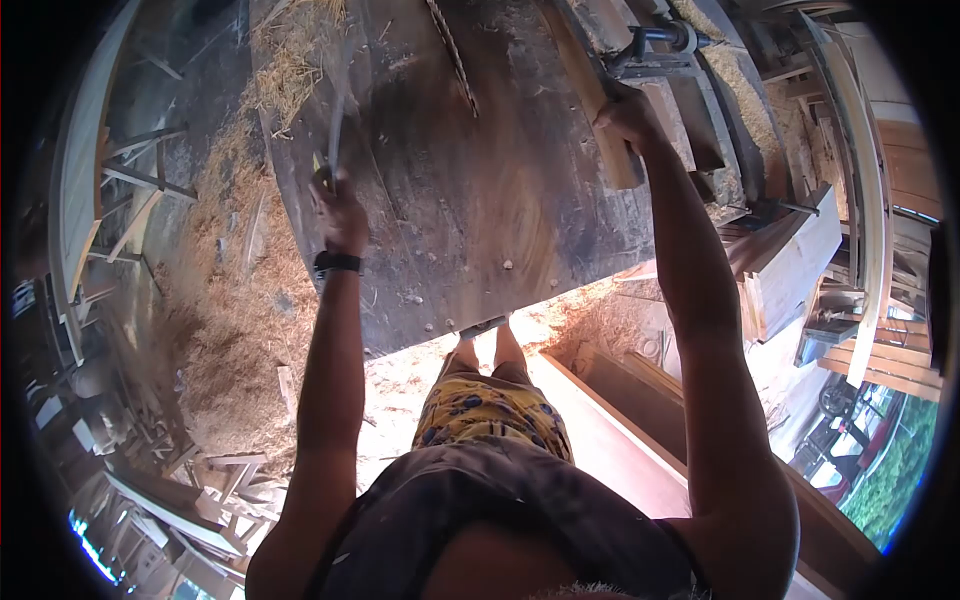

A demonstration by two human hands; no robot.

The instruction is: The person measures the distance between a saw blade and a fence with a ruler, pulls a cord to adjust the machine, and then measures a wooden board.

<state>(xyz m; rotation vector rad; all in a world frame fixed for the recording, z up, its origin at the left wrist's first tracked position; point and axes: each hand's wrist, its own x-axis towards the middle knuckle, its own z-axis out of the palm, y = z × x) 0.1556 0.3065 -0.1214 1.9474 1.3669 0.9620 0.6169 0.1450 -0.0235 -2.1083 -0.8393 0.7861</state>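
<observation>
A broad, dark wooden desk filled the middle of the view, its top scuffed and dusted with chips. Wood shavings lay heaped on the floor to its left and spilled over its far left corner. Pale planks were stacked beside the desk's right edge.

A batten lay along the desk's right side, running away from the person toward a metal clamp at the far end. The right hand had its grip closed over the batten near its closer end, arm stretched out straight.

The left hand was out over the desk's left part, well apart from the right one. Its grip was closed around a thin tool that stood up and away from the fist. The tool was blurred, so its kind could not be told. A twisted cord lay on the desk between the two hands, farther off. A dark watch sat on the left wrist.
</observation>
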